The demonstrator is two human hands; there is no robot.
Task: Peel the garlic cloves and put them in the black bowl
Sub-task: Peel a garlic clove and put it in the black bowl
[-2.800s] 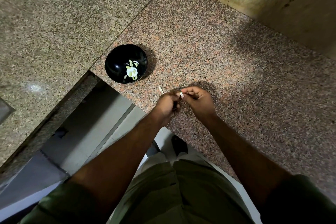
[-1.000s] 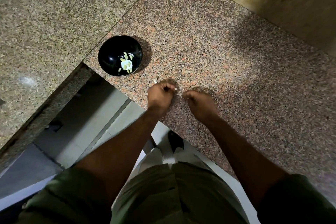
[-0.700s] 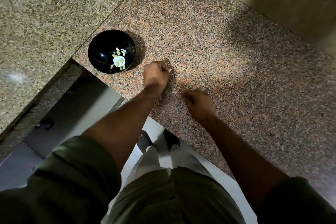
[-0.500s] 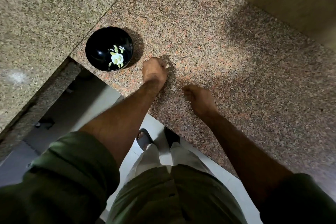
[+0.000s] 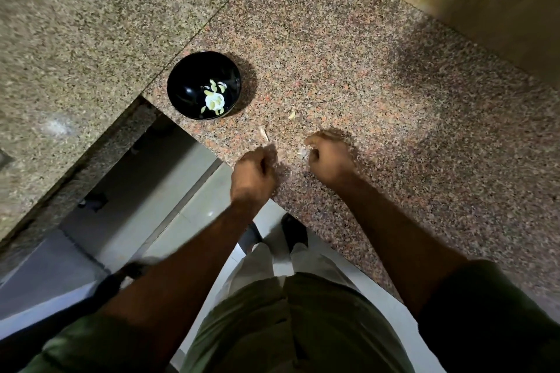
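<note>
Head view: your left hand (image 5: pixel 253 174) is curled, contents unclear; your right hand (image 5: pixel 328 157) apparently pinches a garlic clove (image 5: pixel 301 154). Cloves are light and slick; pinch the ends. Black bowl (image 5: pixel 181 91) sits upper left.

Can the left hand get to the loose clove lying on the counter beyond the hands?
Probably yes: the clove lies bare on the counter, just beyond the left hand, with nothing between them.

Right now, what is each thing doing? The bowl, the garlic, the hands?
black bowl: upright on the counter, holding peeled cloves.
peeled cloves: heaped at the bowl's bottom.
loose clove: lying on the counter, outside the bowl.
skin scrap: lying on the counter.
left hand: fingers curled, contents hidden.
right hand: curled, something pale at its fingertips.
</note>
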